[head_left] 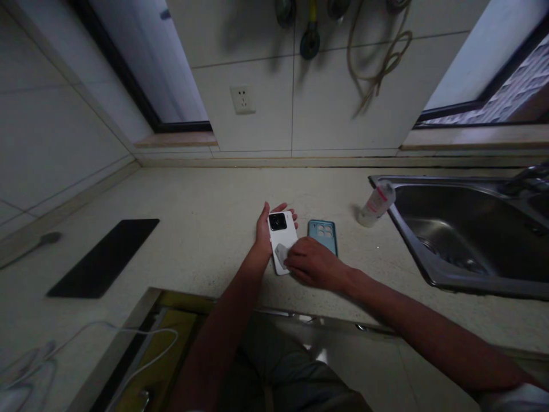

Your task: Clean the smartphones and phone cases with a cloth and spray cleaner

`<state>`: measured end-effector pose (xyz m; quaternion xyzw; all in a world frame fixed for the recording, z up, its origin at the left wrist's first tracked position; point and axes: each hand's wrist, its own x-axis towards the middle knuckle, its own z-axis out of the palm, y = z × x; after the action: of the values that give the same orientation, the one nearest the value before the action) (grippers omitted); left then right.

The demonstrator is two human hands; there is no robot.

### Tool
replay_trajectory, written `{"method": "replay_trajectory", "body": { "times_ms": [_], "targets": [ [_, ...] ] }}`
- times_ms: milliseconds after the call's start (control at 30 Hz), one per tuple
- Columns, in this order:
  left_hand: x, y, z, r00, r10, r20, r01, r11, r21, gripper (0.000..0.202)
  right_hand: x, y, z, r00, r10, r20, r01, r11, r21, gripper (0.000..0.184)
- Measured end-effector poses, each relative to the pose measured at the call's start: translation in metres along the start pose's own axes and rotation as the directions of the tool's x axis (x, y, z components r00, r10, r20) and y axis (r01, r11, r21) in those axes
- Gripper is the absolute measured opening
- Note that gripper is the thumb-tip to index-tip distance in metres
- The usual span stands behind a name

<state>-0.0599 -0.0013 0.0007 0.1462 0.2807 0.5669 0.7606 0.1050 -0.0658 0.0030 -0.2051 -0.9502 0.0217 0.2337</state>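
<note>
- The work surface is a pale speckled countertop (201, 223), which runs from the left wall to a steel sink (467, 240) set in at the right side.
- Near the middle of the countertop, a little toward its front edge, lies a white phone (283, 237) with its back up and a dark square camera block at its far end.
- The left hand (266, 226) holds this phone from the left side: the palm is against the left edge and the fingertips curl over the far end.
- The right hand (313, 263) presses a small grey cloth (281, 253) on the lower part of the phone's back, with the fingers closed narrow on the cloth.
- Just beside the phone, on its right, a teal phone case (323, 233) lies flat, apart from both hands.
- A small white bottle (375, 205) lies tilted near the left corner of the sink, its top leaning on the sink rim.
- Toward the left part of the countertop lies a flat black mat (105, 257).
- White cables (107, 337) lie at the front left corner.
- The back wall is of large pale tiles and carries a white socket (242, 99); a coiled hose (381, 57) hangs on it further right.
- Dark-framed windows stand on both sides of this wall.
- The room is dim.
</note>
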Motion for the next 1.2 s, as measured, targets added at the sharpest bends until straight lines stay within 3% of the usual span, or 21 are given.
{"method": "replay_trajectory", "body": {
  "times_ms": [233, 400, 500, 1200],
  "targets": [
    [0.0006, -0.0003, -0.0017, 0.999, 0.0, 0.04, 0.0, 1.0, -0.004, 0.05, 0.0003, 0.0032, -0.0056, 0.991, 0.131, 0.022, -0.13, 0.991, -0.038, 0.02],
    [-0.0023, 0.0002, 0.0016, 0.999, -0.022, 0.041, 0.022, 1.0, 0.0, 0.049, 0.0006, 0.0056, -0.0083, 0.946, 0.325, -0.021, -0.325, 0.94, -0.099, 0.02],
    [-0.0043, 0.0006, 0.0047, 0.999, -0.043, 0.033, 0.042, 0.999, 0.006, 0.048, -0.0002, 0.0075, -0.0075, 0.925, 0.378, -0.047, -0.381, 0.92, -0.091, 0.017],
    [-0.0038, -0.0032, 0.0056, 0.998, -0.063, 0.017, 0.063, 0.998, 0.003, 0.048, -0.0001, 0.0064, -0.0014, 0.948, 0.303, -0.101, -0.307, 0.951, -0.027, 0.021]
  ]
}}
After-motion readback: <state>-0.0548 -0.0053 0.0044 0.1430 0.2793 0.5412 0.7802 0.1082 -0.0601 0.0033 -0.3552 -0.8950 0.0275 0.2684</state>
